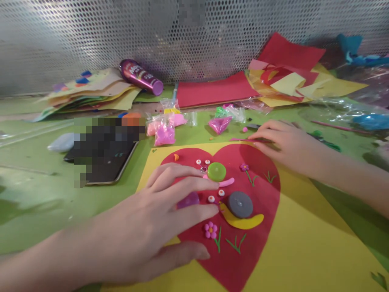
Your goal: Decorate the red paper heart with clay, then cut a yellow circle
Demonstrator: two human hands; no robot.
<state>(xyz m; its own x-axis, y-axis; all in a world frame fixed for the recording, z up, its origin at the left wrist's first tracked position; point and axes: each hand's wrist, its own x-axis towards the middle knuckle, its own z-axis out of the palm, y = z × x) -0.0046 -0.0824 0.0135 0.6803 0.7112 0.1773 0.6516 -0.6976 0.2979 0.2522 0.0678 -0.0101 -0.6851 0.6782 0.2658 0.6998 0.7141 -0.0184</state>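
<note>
My left hand (152,215) is spread over the left part of a red paper heart (261,174), its fingers apart, lying across the heart and partly hiding a purple clay disc (190,200). Beside its fingertips are two clay snails: one with a green shell (216,172) and pink body, the other with a grey shell (240,204) and yellow body (243,222). Clay flowers (210,230) and green grass blades (236,244) decorate the heart. At the heart's upper right edge, my right hand (281,144) has its fingers closed on a thin pink stick (238,139).
The heart lies on yellow paper (310,239). A phone (106,170) is at the left. Behind are small bags of clay (165,134), a purple tube (141,77), stacked papers (91,95), red sheets (212,89) and a perforated metal panel (152,36). Plastic wrap (343,109) lies at right.
</note>
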